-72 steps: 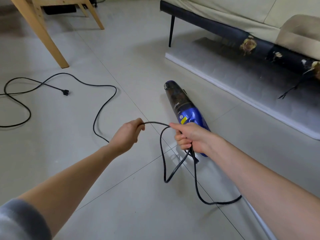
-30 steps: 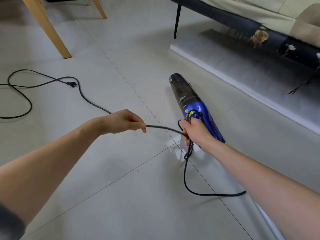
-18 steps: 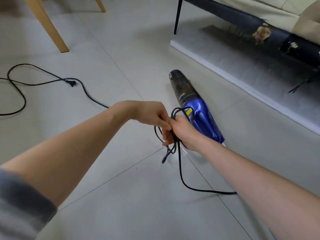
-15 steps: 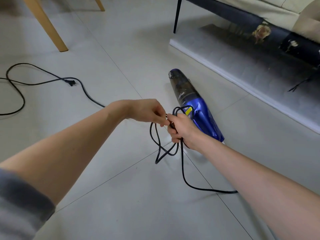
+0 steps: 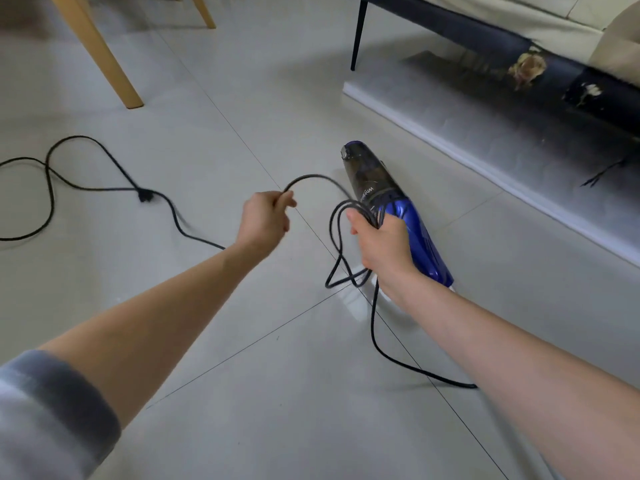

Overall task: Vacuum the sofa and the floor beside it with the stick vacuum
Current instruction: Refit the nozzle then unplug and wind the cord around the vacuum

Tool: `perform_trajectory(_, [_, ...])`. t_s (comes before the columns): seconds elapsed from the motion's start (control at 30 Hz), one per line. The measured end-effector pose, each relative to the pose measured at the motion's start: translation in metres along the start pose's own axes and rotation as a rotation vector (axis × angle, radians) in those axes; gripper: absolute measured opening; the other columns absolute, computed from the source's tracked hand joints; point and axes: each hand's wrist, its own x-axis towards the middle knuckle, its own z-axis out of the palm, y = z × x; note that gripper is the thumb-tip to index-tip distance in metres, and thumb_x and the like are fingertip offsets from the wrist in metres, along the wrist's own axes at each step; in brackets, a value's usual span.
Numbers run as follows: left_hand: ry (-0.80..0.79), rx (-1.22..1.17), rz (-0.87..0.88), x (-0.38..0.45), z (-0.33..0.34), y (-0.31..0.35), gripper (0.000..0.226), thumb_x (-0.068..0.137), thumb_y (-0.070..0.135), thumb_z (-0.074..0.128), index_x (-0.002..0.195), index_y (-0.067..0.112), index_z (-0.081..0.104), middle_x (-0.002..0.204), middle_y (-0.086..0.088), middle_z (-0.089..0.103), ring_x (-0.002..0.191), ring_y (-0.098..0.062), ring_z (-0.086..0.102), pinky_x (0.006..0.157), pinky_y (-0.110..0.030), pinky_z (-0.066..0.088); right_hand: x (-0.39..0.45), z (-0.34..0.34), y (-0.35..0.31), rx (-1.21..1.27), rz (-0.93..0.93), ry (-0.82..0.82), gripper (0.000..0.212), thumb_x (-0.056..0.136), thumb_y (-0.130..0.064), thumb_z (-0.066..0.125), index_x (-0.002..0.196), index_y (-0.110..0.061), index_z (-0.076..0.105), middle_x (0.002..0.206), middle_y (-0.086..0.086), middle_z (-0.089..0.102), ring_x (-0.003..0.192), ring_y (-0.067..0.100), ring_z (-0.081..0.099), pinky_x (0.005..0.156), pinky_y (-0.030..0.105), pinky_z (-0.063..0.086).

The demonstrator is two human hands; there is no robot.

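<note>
Spreading across the whole view, the grey tiled floor (image 5: 242, 393) carries everything here. Along the upper right edge of the floor stands the sofa (image 5: 540, 15), cream cushions over a dark frame with torn patches, one thin black leg (image 5: 358, 36) planted near its end. Under and in front of it lies a pale grey quilted mat (image 5: 485, 133), its long edge running diagonally toward the right side. At the upper left, a light wooden leg (image 5: 104, 60) slants down to the floor, and a second one shows behind it.

The stick vacuum (image 5: 384, 199), blue with a dark translucent dust cup, is in the middle of the view just beside the mat's edge, nozzle end pointing away; whether it rests on the floor or is lifted cannot be told. The right hand (image 5: 381, 244) is clenched at its handle end, fingers (image 5: 391, 226) grasping several gathered loops of the black power cord (image 5: 52, 202). From that bundle loops hang down, and one strand trails over the floor toward the lower right.

The left hand (image 5: 265, 220), a grey sleeve (image 5: 48, 417) showing at the forearm, pinches an arching stretch of the same cord. Farther left, the cord snakes in loose curves across the floor, with its plug (image 5: 146, 195) lying among them.
</note>
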Motion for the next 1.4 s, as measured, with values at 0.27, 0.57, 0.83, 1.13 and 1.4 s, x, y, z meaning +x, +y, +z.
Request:
perform_trajectory(0.27, [-0.460,0.314,0.129,-0.024,0.048,0.026,0.028,0.101,0.012,0.031,0.119,0.002,0.049,0.102,-0.018,0.061,0.087,-0.033,0.057,0.071,-0.037,0.045,0.010,0.003,0.000,0.084,0.103,-0.021,0.044,0.082,-0.030,0.071,0.101,0.009,0.064,0.046,-0.007,0.031,0.038,0.011,0.027,0.037,0.020,0.027])
perform_trajectory(0.57, [-0.576,0.165,0.232,-0.042,0.037,0.015,0.027,0.104,0.019,0.030,0.127,0.013,0.044,0.078,-0.004,0.065,0.066,-0.016,0.056,0.065,-0.030,0.047,0.020,-0.001,0.005,0.129,0.161,-0.009,0.022,0.080,-0.014,0.071,0.082,-0.011,0.049,0.056,-0.002,0.030,0.044,0.014,0.021,0.037,0.021,0.023])
perform_trajectory(0.83, [-0.407,1.161,0.389,-0.036,0.009,-0.031,0.025,0.105,0.028,0.033,0.098,0.021,0.055,0.077,0.000,0.058,0.074,-0.027,0.057,0.065,-0.030,0.041,0.043,-0.010,0.015,0.215,0.197,0.162,0.015,0.083,-0.011,0.064,0.077,-0.010,0.049,0.059,0.002,0.032,0.042,0.013,0.022,0.034,0.015,0.020])
perform_trajectory(1.13, [-0.939,0.801,0.550,-0.037,0.015,0.042,0.028,0.093,0.032,0.063,0.082,0.008,0.072,0.064,0.002,0.060,0.055,-0.004,0.049,0.050,-0.010,0.037,0.012,0.013,0.011,-0.101,0.121,-0.222,0.029,0.096,-0.024,0.043,0.075,-0.006,0.050,0.060,0.008,0.054,0.045,0.014,0.054,0.049,0.021,0.047])
perform_trajectory(1.4, [-0.801,0.502,0.439,-0.018,-0.016,0.039,0.033,0.089,0.040,0.066,0.065,0.017,0.062,0.060,0.005,0.062,0.052,-0.004,0.046,0.052,-0.014,0.036,-0.001,-0.001,0.012,-0.102,0.167,-0.348,0.027,0.099,-0.020,0.038,0.073,-0.011,0.039,0.046,0.009,0.047,0.034,0.017,0.028,0.037,0.022,0.026])
